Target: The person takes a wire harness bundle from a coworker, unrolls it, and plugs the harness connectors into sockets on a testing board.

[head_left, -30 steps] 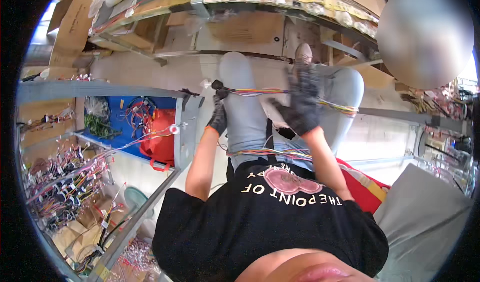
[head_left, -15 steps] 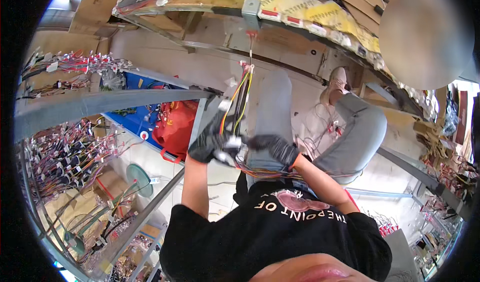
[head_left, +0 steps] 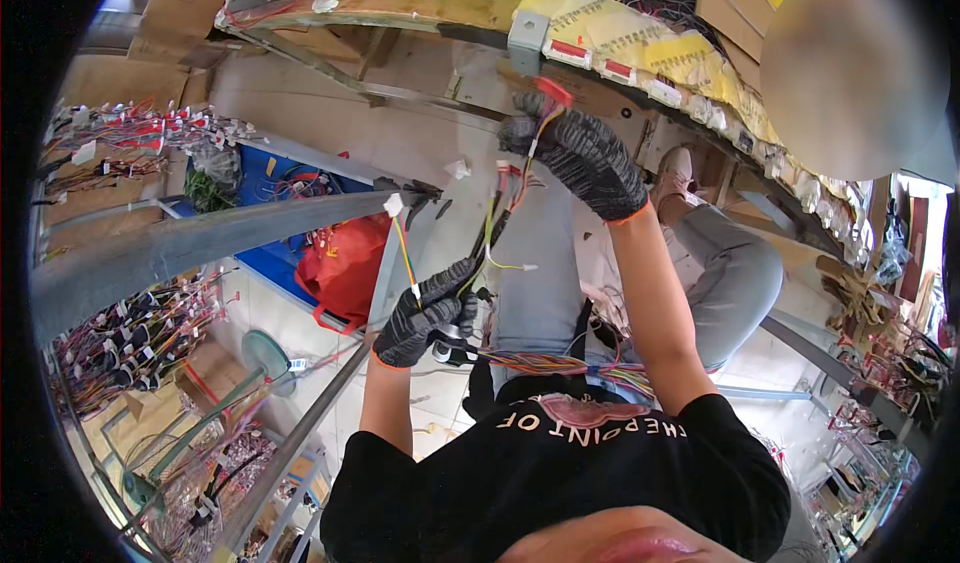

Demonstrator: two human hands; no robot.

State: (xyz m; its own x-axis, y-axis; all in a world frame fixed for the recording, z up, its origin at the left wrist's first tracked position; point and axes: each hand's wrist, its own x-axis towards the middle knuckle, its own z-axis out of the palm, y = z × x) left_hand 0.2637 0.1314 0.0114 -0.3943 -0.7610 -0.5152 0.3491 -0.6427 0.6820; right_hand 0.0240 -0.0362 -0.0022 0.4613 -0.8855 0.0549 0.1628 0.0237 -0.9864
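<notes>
My left hand (head_left: 425, 315), in a dark grey knit glove, is closed around a wiring harness (head_left: 488, 238) with black, yellow and multicoloured leads. From this grip a short lead with a white connector (head_left: 394, 205) sticks up, and a thin yellow lead ends in a small white terminal (head_left: 530, 267). My right hand (head_left: 592, 163), gloved alike, is raised towards the bench edge and pinches a lead just below its red connector (head_left: 553, 91). Between the hands stands another connector (head_left: 508, 166). The harness continues as a thick bundle of coloured wires (head_left: 540, 363) across my lap.
Ahead runs a bench edge with a grey metal block (head_left: 527, 41) and a row of red and white connectors (head_left: 618, 69). On the left are a grey metal bar (head_left: 200, 228), a blue tray (head_left: 262, 168) with a red bag (head_left: 345, 268), and heaps of wire harnesses (head_left: 150, 313).
My right hand has moved forward from beside the left hand, up to the red connector near the bench. The left hand keeps hold of the harness, whose leads now spread apart.
</notes>
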